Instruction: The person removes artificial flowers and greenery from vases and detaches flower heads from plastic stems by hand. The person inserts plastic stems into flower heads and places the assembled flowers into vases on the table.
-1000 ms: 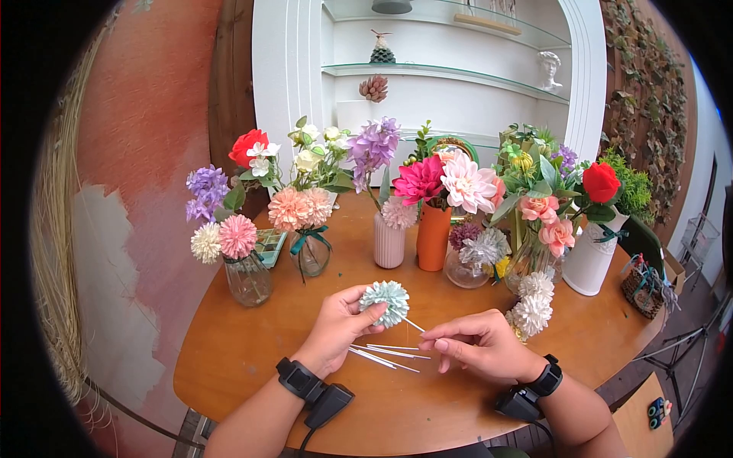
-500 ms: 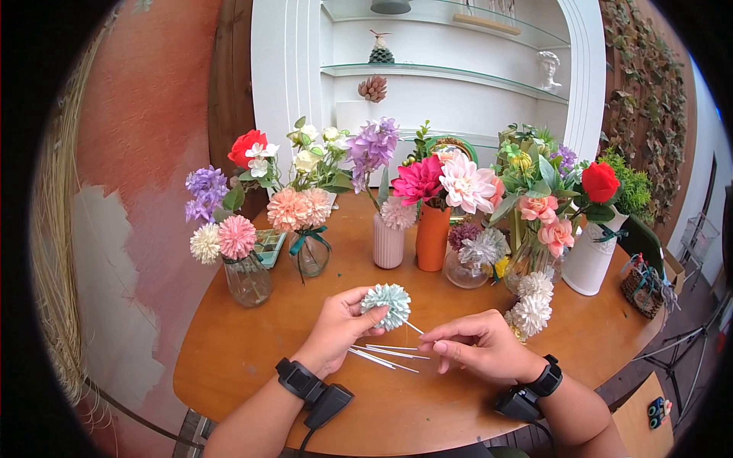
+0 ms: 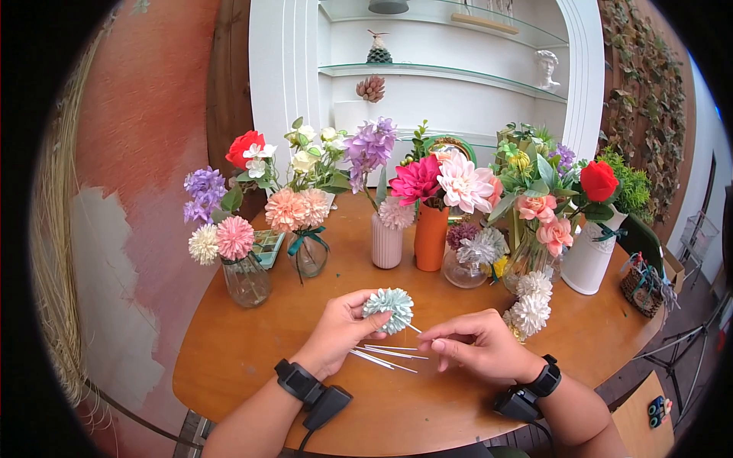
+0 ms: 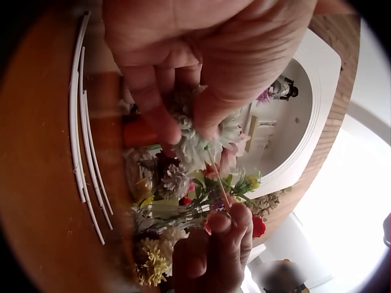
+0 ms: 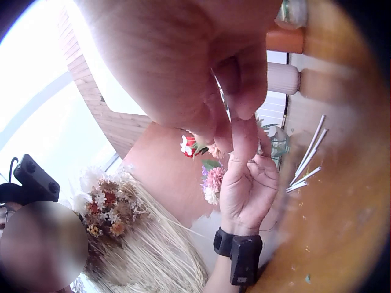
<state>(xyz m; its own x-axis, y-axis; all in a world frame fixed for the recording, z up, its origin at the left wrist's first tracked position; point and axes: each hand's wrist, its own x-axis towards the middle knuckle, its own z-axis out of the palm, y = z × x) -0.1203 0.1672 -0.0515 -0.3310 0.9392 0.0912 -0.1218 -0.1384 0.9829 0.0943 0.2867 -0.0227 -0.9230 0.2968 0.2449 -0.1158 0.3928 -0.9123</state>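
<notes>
Above the desk, pinching a thin stem with the right hand, a blue-green flower with the left hand; probably light, easily crushed, best gripped next to the stem. Farther across the desk, facing a pink vase.

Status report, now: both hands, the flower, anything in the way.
Left hand holds pale blue-green flower. Right hand pinches its thin stem. Loose white sticks lie on table; nothing seen blocking the hands.
</notes>
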